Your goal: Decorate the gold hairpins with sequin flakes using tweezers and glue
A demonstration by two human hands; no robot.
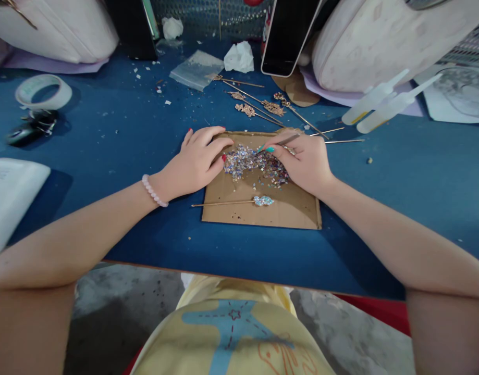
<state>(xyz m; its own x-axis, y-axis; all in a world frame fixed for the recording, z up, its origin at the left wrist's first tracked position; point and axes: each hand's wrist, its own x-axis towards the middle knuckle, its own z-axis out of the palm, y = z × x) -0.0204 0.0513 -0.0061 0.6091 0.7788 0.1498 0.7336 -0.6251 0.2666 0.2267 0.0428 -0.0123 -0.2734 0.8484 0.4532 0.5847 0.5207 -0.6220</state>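
A heap of small glittering rhinestones [243,160] is spread over a piece of brown cardboard [262,214]. My right hand [307,161] is closed on slim metal tweezers [289,140], their tip down among the stones. At the left edge of the cardboard my left hand [202,159] lies with its fingers apart and its thumb beside the heap; nothing shows in it. Nearer to me, a thin metal hairpin [223,203] lies across the cardboard, its decorated end [263,201] covered in pale sparkling stones.
Beyond the cardboard lie several gold-coloured hairpins [272,108], a plastic bag [196,70] and crumpled tissue [239,57]. A phone [290,36] leans at the back. Two nozzle bottles [395,109] lie right. Tape [44,91] and a white box-like object [16,198] are left.
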